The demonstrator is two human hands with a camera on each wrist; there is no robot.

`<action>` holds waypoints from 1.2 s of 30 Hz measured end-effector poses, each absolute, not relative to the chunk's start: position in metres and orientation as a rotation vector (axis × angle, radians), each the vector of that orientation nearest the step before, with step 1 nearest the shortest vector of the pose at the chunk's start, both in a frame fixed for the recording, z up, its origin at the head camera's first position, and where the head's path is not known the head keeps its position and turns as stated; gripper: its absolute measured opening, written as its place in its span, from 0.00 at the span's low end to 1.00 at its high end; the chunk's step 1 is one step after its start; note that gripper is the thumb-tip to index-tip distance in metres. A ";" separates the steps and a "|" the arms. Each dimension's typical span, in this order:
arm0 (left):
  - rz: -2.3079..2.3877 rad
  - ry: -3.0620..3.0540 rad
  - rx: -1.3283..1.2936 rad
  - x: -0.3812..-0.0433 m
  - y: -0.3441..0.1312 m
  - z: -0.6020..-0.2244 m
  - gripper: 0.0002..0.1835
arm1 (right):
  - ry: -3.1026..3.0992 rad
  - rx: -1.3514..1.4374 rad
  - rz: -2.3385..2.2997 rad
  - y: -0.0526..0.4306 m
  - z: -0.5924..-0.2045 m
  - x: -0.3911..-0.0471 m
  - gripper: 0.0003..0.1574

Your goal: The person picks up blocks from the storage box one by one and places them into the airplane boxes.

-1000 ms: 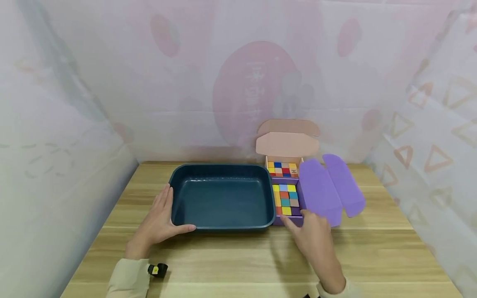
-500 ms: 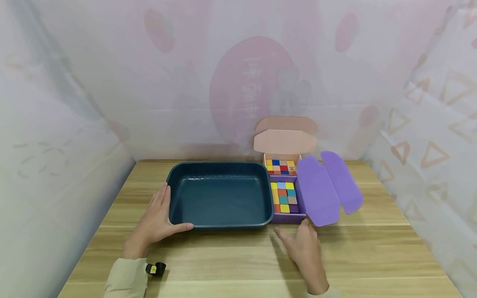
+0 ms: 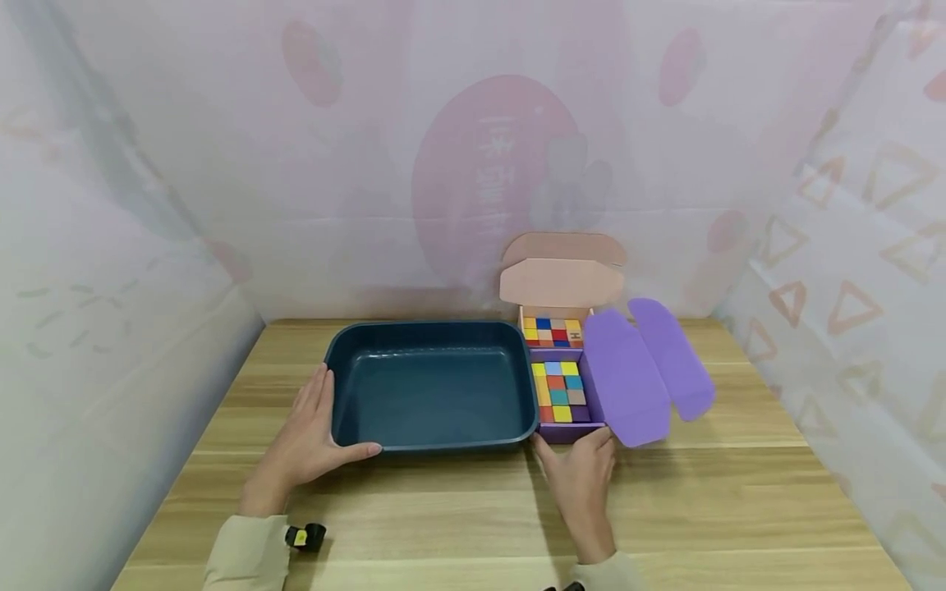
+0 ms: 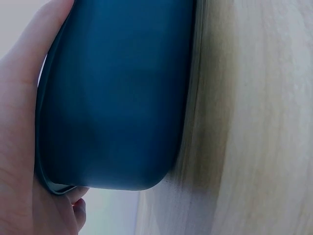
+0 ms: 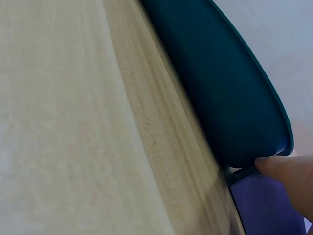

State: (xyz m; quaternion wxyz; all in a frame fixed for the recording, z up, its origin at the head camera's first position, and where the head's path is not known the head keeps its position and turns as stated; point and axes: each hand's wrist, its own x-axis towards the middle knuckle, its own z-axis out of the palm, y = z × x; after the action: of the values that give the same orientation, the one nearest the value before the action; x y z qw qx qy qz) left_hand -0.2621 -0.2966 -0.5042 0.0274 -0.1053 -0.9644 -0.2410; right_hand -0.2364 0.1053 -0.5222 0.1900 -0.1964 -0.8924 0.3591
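A dark teal tray [image 3: 432, 448] with rounded corners lies on the wooden table. My left hand [image 3: 299, 447] rests on its front left corner, fingers along the left side and thumb along the front rim. In the left wrist view this hand lies against the rim of the tray [image 4: 117, 98]. To the tray's right stands an opened purple box [image 3: 565, 435] filled with coloured blocks [image 3: 559, 394]. My right hand [image 3: 584, 484] spans the box's front, thumb by the tray's corner and fingers at the box's right corner. In the right wrist view the thumb [image 5: 279, 169] touches the tray's corner.
Behind the purple box is a pink-beige box [image 3: 562, 283], lid raised, holding more coloured blocks [image 3: 553, 332]. The purple lid [image 3: 628, 377] spreads out to the right. Pale printed fabric [image 3: 355, 205] encloses the back and sides of the wooden table [image 3: 443, 525].
My right hand drew back from above the purple box's front edge, then shifted left onto its front. The left hand stays at the tray's corner. The view has shifted slightly.
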 end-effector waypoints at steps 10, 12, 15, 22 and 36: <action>-0.742 -2.984 -0.316 -0.264 -0.295 -0.507 0.79 | -2.438 -0.597 1.063 0.110 -0.526 -0.243 0.69; -0.740 -2.986 -0.321 -0.264 -0.294 -0.508 0.79 | -2.423 -0.590 1.064 0.113 -0.527 -0.242 0.68; -0.737 -2.985 -0.325 -0.264 -0.293 -0.509 0.79 | -2.415 -0.586 1.061 0.119 -0.527 -0.239 0.67; -0.744 -2.977 -0.325 -0.264 -0.292 -0.509 0.79 | -2.438 -0.619 1.074 0.142 -0.518 -0.231 0.69; -0.746 -2.977 -0.310 -0.261 -0.295 -0.507 0.79 | -2.587 -0.655 1.063 0.208 -0.512 -0.224 0.77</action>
State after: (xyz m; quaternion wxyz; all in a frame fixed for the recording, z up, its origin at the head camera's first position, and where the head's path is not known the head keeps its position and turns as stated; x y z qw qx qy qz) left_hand -0.2613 -0.2948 -0.5066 0.0285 -0.1004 -0.9647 -0.2418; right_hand -0.2240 0.2080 -0.5123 0.1343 -0.2258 -0.8925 0.3666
